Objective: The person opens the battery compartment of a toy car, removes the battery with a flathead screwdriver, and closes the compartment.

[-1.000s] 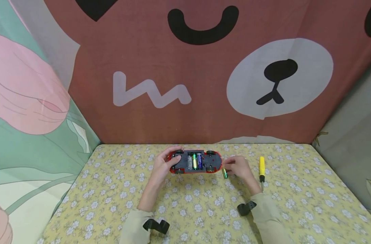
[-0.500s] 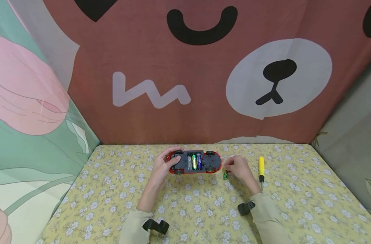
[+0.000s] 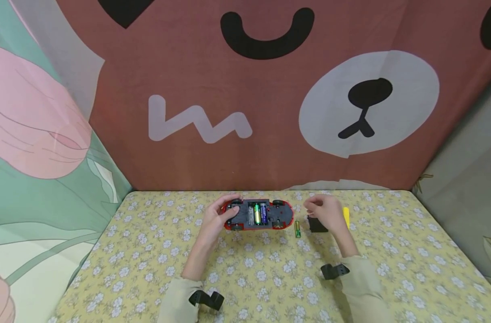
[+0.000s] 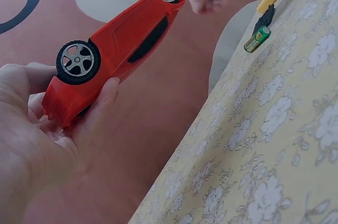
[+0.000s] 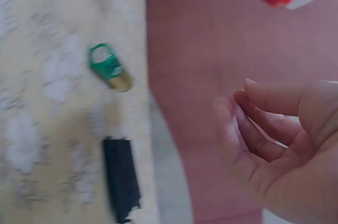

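My left hand (image 3: 220, 217) grips the rear end of a red toy car (image 3: 283, 214), its thumb on the underside, which faces up in the head view. The battery compartment is uncovered and shows a green-and-gold battery (image 3: 257, 214) beside a dark blue battery (image 3: 263, 214); the slot to their left looks bare. Off the car's front end, my right hand (image 3: 328, 214) hovers with loosely curled fingers and thumb near the fingertips, nothing visible between them. Below it, a loose green battery (image 3: 297, 229) lies on the table beside a black plastic cover (image 3: 318, 224).
A yellow-handled screwdriver (image 3: 346, 216) lies to the right, partly hidden behind my right hand and forearm. The floral-patterned table (image 3: 249, 269) ends at the back against a printed curtain (image 3: 189, 166).
My right hand has left the loose green battery and moved up and to the right, uncovering the black cover. The battery stays on the table. My left hand and the car hold still.
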`<state>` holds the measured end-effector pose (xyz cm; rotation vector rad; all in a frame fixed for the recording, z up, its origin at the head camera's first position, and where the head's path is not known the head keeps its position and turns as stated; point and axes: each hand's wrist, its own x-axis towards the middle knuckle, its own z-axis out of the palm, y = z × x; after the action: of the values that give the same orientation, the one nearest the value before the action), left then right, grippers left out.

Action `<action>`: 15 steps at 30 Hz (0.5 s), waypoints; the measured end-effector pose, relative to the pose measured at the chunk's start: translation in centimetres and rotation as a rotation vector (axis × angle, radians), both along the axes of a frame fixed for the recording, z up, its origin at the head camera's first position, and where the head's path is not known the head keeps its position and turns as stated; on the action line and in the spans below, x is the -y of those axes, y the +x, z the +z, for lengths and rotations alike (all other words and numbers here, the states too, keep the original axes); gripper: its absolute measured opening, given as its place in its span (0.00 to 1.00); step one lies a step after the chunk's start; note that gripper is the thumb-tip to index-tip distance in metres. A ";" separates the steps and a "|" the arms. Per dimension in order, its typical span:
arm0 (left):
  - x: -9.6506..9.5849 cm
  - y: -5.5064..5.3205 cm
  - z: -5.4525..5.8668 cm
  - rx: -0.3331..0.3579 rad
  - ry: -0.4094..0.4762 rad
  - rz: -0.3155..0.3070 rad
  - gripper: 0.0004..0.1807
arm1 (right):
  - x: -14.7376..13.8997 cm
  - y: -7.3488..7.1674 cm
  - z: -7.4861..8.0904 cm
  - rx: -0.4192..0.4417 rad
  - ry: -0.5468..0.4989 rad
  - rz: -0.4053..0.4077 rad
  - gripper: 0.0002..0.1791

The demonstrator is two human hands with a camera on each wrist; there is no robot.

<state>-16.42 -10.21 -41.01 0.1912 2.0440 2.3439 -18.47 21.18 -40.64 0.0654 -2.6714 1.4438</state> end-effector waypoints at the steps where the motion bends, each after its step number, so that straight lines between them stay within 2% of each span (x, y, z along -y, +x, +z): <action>1: 0.0 0.0 0.0 -0.002 -0.004 0.000 0.21 | 0.1 0.1 0.4 -0.010 -0.006 -0.007 0.12; 10: -0.2 0.0 0.0 0.007 -0.007 -0.012 0.21 | 1.1 1.4 2.9 -0.127 -0.023 -0.015 0.11; 15: -0.3 0.0 -0.1 -0.005 -0.028 -0.012 0.22 | 1.7 2.1 3.9 -0.136 -0.016 -0.009 0.11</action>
<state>-16.42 -9.90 -41.09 0.2078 2.0700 2.3089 -16.39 19.47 -36.76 0.1449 -2.5476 1.4048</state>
